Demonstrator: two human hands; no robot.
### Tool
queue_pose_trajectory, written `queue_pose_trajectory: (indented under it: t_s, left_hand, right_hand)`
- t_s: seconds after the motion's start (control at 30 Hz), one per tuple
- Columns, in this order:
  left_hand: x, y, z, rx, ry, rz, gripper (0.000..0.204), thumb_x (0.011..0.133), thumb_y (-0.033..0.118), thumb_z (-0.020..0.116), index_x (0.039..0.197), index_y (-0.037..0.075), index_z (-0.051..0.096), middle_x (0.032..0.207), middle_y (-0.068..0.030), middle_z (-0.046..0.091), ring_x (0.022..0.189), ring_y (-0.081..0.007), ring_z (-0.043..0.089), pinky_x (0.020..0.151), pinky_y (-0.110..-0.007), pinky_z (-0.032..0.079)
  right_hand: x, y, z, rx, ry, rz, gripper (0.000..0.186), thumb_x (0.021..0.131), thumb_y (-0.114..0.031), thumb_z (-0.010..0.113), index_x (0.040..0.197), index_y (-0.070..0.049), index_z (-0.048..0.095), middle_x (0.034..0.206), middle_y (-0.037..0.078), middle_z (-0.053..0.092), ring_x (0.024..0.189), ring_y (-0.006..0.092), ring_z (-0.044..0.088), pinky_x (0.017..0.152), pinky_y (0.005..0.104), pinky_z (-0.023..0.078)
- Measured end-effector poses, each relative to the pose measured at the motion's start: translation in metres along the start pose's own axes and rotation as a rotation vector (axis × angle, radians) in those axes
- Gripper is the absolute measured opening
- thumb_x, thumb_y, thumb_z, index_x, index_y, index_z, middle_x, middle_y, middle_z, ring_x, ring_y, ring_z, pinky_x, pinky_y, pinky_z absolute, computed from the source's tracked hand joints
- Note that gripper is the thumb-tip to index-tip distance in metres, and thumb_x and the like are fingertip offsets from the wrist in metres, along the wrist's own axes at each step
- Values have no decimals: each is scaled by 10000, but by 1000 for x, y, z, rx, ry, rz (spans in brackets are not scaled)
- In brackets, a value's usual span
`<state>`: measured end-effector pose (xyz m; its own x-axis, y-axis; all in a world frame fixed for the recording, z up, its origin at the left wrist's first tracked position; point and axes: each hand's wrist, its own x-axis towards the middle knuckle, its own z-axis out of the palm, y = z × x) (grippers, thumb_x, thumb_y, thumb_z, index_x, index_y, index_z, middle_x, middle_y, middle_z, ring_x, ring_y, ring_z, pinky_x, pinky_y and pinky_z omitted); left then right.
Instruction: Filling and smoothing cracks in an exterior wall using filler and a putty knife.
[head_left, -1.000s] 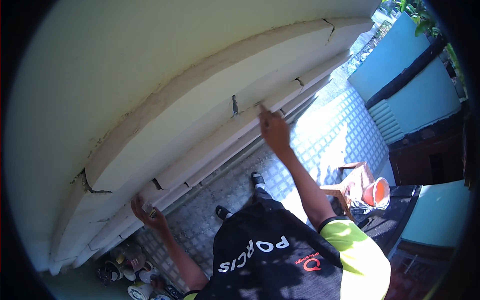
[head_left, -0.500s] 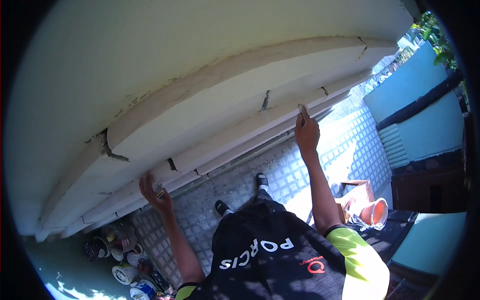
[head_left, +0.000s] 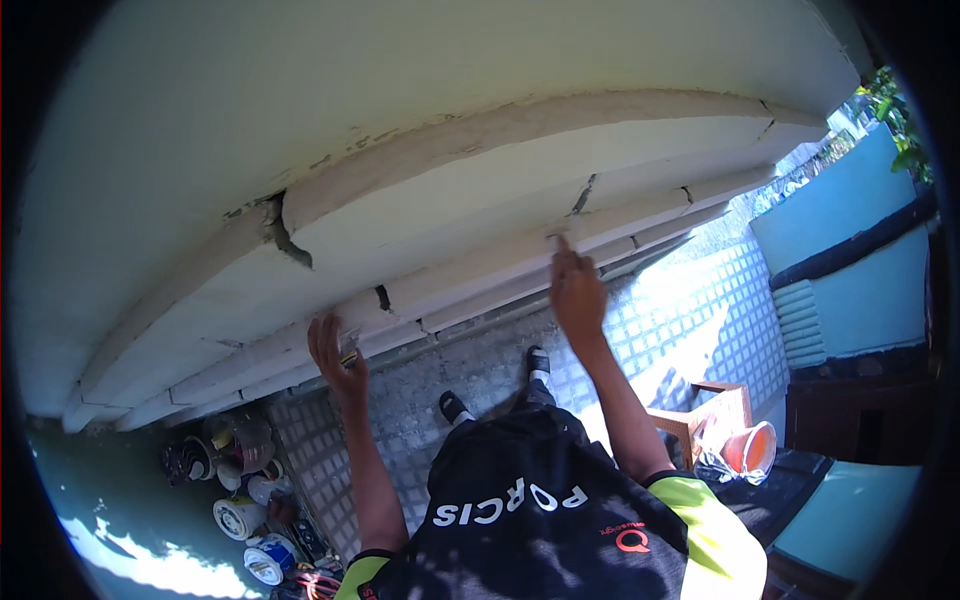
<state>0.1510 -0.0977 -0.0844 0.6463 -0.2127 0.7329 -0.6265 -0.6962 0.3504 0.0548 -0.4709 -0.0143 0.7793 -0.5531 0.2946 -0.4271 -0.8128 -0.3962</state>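
Note:
A pale wall (head_left: 480, 60) with stepped, cracked ledges spans the view in front of me. My right hand (head_left: 578, 295) is raised to the lower ledge (head_left: 480, 262), just below a dark crack (head_left: 583, 195). Its fingers are closed around a small flat piece at the fingertips, pressed near the ledge and mostly hidden. My left hand (head_left: 338, 360) rests its fingers against the same ledge farther left, beside another dark crack (head_left: 383, 297). Between its thumb and palm sits a small yellow-and-black object (head_left: 349, 357), too small to name.
Several buckets and tubs (head_left: 238, 518) stand at the lower left. On the right are a wooden stool (head_left: 690, 425), an orange pot (head_left: 750, 450) and a turquoise wall (head_left: 860, 260). Patterned tiles (head_left: 735, 300) cover the floor around my feet.
My right hand has moved left and slightly down along the ledge. The whole view has shifted; my left hand keeps its hold and stays against the ledge, a little nearer the crack.

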Motion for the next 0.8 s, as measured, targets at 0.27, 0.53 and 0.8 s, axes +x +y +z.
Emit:
queue_pose_trajectory:
  t_s: [0.27,0.53,0.8]
  left_hand:
    - [3,3,9,-71,19,-17,480,832,64,610,1312,49,592,1383,-104,575,1339,-358,461,1141,-490,345]
    - [-3,-6,6,-61,35,-15,474,822,62,608,1297,57,610,1361,-83,592,1332,-335,463,1126,-465,360]
    - [7,-3,8,-125,17,7,535,763,12,598,1295,64,615,1371,-71,592,1340,-333,459,1129,-459,362]
  right_hand:
    - [-24,-87,26,-34,-45,-62,454,990,-200,544,1431,-97,511,1000,222,606,721,379,673,619,453,582]
    - [-33,-88,20,9,-53,-152,464,949,-125,537,1412,-116,525,966,180,613,753,354,690,619,444,591]
    - [-56,-125,52,277,-39,-247,451,937,-74,556,1388,-64,536,932,210,639,838,369,651,744,477,555]
